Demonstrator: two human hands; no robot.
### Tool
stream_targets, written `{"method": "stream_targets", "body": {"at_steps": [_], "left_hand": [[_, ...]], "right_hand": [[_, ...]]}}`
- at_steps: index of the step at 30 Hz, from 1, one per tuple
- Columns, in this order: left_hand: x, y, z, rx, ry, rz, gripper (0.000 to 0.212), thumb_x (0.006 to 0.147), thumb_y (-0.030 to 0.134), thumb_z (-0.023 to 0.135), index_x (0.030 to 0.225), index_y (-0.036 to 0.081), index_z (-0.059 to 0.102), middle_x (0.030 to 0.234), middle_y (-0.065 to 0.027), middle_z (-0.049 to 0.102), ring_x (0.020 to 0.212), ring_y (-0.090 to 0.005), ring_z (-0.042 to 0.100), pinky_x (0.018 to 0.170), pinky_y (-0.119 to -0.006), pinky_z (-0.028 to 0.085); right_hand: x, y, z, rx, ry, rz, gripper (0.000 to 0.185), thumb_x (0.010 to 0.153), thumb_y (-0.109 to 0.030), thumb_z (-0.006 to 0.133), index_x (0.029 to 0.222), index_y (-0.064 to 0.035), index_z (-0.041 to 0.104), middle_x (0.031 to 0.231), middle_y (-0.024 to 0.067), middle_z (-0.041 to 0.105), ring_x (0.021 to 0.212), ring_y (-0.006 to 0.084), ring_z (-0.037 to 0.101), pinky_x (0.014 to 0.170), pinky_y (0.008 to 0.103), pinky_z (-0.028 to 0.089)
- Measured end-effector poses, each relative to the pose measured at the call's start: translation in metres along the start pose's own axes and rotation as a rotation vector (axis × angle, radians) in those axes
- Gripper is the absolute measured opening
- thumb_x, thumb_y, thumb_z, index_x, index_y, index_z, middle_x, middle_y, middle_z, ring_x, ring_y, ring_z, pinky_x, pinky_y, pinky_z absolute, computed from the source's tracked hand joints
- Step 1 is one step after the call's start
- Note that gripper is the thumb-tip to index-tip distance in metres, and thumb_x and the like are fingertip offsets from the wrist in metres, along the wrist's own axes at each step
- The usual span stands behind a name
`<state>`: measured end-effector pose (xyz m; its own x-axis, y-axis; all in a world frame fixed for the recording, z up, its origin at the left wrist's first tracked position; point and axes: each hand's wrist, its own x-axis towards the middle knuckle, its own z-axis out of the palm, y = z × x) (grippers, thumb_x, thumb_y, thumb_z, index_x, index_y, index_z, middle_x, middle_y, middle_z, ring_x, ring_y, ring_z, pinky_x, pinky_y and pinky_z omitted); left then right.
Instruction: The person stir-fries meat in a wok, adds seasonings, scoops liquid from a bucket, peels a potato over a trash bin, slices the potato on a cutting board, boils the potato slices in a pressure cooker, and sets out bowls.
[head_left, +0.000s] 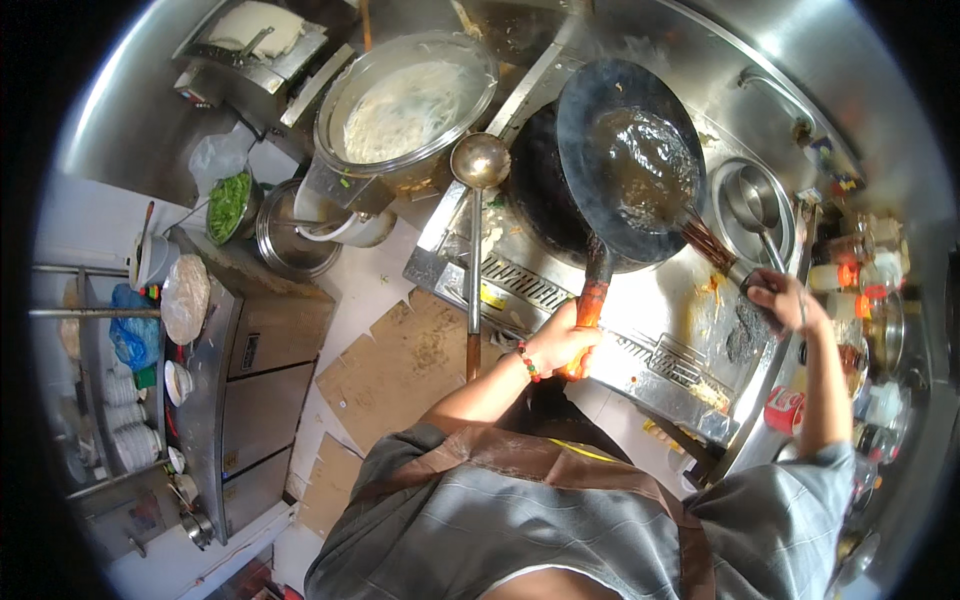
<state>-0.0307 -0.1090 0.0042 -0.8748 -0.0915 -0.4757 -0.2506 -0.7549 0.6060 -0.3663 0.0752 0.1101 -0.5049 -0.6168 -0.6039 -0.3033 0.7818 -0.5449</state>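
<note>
My left hand (564, 342), with a beaded bracelet at its wrist, grips the orange-red handle of a dark wok (581, 161). The wok is tilted over the black burner opening (534, 195), and murky liquid shines inside it. In my right hand (780, 300) is a brush of thin stiff bristles (706, 241), its tips at the wok's right rim. A long-handled ladle (480, 161) rests left of the wok, its bowl by a large pot (484, 90) of cloudy, foamy liquid. A second metal ladle (751, 196) lies in a round metal basin (721, 176) to the right.
Sauce bottles and jars (832, 277) line the right side, near a red can (784, 409). A faucet (780, 90) is at the upper right. Chopped greens (229, 206) fill a bowl at left, beside a lidded metal pot (300, 255) and a steel cabinet (274, 337). Cardboard (405, 360) covers some floor.
</note>
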Motion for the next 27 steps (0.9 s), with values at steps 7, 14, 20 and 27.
{"method": "stream_targets", "body": {"at_steps": [7,14,20,27], "left_hand": [[0.005,-0.006,0.014,0.313,0.102,0.024,0.041,0.084,-0.006,0.054,0.115,0.011,0.033,0.071,-0.006,0.049,0.045,-0.0139,0.051,0.038,-0.032,0.047],[0.006,-0.016,0.034,0.557,0.227,0.097,0.04,0.084,-0.006,0.053,0.117,0.006,0.034,0.069,-0.0051,0.048,0.043,-0.0131,0.049,0.037,-0.03,0.044],[-0.001,-0.022,0.041,0.849,0.354,0.104,0.035,0.078,-0.003,0.054,0.109,0.003,0.039,0.068,-0.0068,0.051,0.041,-0.0146,0.051,0.035,-0.03,0.043],[0.01,-0.041,0.014,1.239,0.359,0.358,0.035,0.079,0.004,0.057,0.109,0.007,0.039,0.066,-0.0076,0.054,0.043,-0.0162,0.054,0.036,-0.03,0.043]], "right_hand": [[-0.03,-0.012,0.117,0.813,-0.136,-0.069,0.059,0.089,-0.027,0.062,0.137,-0.0021,0.039,0.073,0.0072,0.059,0.045,0.0136,0.052,0.038,0.0249,0.04],[-0.009,0.062,0.158,0.847,0.045,-0.006,0.054,0.087,-0.026,0.063,0.134,-0.0071,0.045,0.068,0.0062,0.059,0.043,0.0128,0.052,0.036,0.0265,0.041],[-0.007,0.136,0.184,0.382,0.457,0.005,0.065,0.078,-0.026,0.068,0.132,0.002,0.044,0.117,0.0258,0.058,0.11,0.0346,0.056,0.096,0.0351,0.041],[-0.1,0.165,0.227,0.069,0.862,-0.069,0.061,0.081,-0.006,0.064,0.137,-0.0027,0.039,0.132,0.0221,0.048,0.123,0.0352,0.046,0.103,0.0379,0.038]]}}
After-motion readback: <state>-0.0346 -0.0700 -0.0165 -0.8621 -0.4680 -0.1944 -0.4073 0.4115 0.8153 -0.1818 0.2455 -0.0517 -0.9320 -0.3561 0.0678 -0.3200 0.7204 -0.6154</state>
